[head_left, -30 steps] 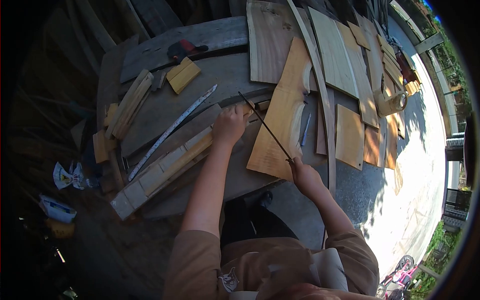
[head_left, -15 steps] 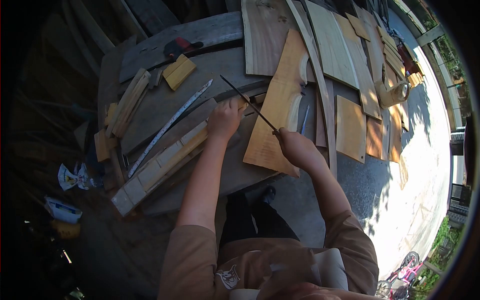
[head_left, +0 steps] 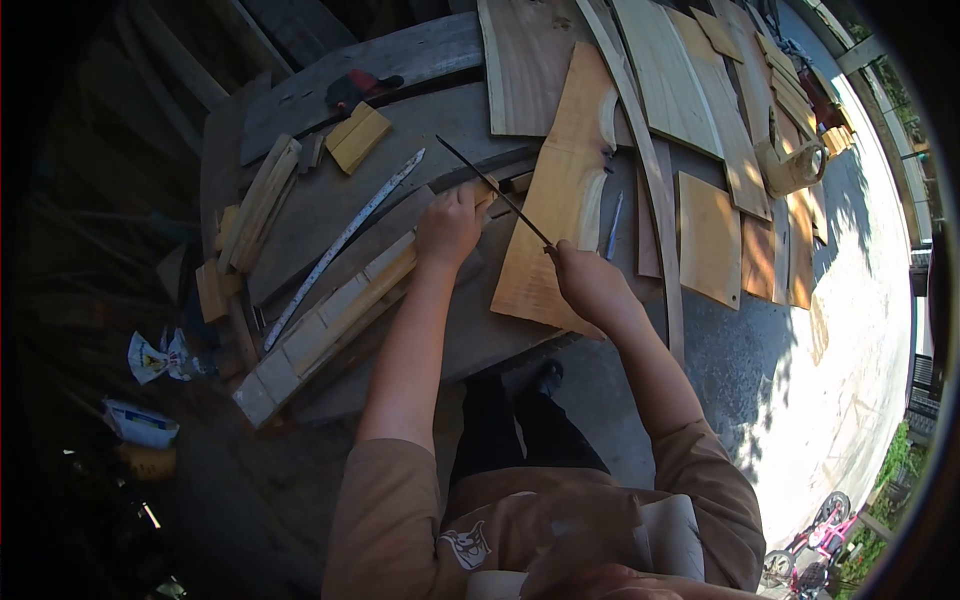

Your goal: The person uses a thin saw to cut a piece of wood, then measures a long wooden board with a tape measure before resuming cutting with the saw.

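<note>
1. Gripping the near end of a thin dark blade (head_left: 520,215), the right hand (head_left: 585,280) has its fingers closed round the handle. The blade runs up and away to the left, its far tip free above the workbench (head_left: 330,200).
2. Left hand (head_left: 452,225): fingers curled down, pinning a small yellowish wood piece (head_left: 483,197) to the bench top. Only the tip of the piece shows past the fingertips.
3. Position of work: the blade crosses the exposed tip of the small piece, between the two hands, beside the left edge of a live-edge board (head_left: 560,200).
4. Progress, as a judgement: the piece is under the tool and held firm, so shaping looks under way. The piece appears whole; any cut or worn face is too small to tell, so what remains cannot be read.
5. Nearby stock: a long pale strip (head_left: 345,240) lying diagonally, yellow blocks (head_left: 358,137) beyond it, a layered batten (head_left: 330,320) under the left forearm, and a blue pencil (head_left: 613,225) on the board's right.
</note>
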A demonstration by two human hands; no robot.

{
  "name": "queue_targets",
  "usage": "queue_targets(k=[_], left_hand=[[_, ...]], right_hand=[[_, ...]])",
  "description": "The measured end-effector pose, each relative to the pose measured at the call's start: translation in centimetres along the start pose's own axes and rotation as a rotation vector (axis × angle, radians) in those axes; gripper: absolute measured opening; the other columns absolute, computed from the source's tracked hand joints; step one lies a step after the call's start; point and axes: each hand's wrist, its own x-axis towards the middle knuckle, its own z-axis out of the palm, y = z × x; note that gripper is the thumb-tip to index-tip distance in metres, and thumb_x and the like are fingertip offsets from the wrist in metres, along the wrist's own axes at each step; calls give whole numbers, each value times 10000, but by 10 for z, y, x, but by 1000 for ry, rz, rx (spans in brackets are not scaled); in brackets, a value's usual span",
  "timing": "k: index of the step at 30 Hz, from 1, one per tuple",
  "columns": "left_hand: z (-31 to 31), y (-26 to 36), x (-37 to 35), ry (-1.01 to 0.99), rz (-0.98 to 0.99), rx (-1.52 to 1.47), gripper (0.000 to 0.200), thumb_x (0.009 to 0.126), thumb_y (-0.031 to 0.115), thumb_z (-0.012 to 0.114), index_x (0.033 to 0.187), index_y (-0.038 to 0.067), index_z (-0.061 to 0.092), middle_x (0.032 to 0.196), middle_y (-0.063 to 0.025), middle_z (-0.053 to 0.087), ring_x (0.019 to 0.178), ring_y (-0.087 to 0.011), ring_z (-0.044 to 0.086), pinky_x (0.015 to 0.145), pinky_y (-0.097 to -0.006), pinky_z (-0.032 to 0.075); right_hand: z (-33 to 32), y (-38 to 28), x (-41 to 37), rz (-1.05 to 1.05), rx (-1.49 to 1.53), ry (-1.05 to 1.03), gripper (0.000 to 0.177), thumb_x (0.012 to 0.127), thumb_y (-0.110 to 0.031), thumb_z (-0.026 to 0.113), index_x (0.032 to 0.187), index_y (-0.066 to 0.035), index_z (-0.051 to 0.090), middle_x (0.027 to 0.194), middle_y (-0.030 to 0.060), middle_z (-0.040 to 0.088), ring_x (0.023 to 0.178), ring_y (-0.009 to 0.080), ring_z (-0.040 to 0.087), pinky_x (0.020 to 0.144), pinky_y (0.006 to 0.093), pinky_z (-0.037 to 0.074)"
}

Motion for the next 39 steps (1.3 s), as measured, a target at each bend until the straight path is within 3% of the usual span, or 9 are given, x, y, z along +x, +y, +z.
queue_targets(k=[13, 19, 23, 29, 39], left_hand=[[-1, 0, 0, 8, 8, -6, 252, 782, 236, 599, 891, 34, 495, 757, -141, 591, 687, -326, 589, 573, -401, 476], [-8, 4, 3, -144, -111, -19, 253, 803, 287, 572, 862, 55, 494, 762, -138, 597, 696, -326, 593, 569, -411, 476], [-6, 4, 2, -111, -122, -44, 252, 804, 296, 568, 854, 59, 500, 761, -130, 601, 705, -323, 594, 572, -413, 477], [-8, 3, 6, -135, -129, -85, 241, 792, 283, 583, 843, 61, 505, 769, -119, 607, 713, -315, 597, 571, -413, 481], [-5, 1, 3, -107, -118, -86, 221, 777, 244, 602, 826, 51, 508, 743, -135, 604, 694, -317, 596, 577, -404, 479]], right_hand=[[26, -21, 73, -132, 149, 168, 195, 870, -156, 355, 894, 2, 466, 779, 231, 599, 755, 383, 592, 672, 473, 447], [31, -2, 24, 21, 114, 68, 221, 889, -216, 372, 922, -24, 476, 773, 226, 597, 748, 382, 588, 656, 481, 449], [45, 34, -19, -38, 80, 176, 220, 886, -261, 410, 903, -54, 483, 687, 217, 581, 677, 396, 577, 617, 499, 440], [24, 33, -64, 113, 87, 32, 222, 891, -254, 407, 919, -48, 483, 676, 227, 572, 677, 418, 562, 620, 505, 430], [23, -13, 57, -92, 98, 117, 281, 905, -255, 358, 911, 2, 472, 754, 230, 587, 739, 400, 573, 657, 486, 439]])
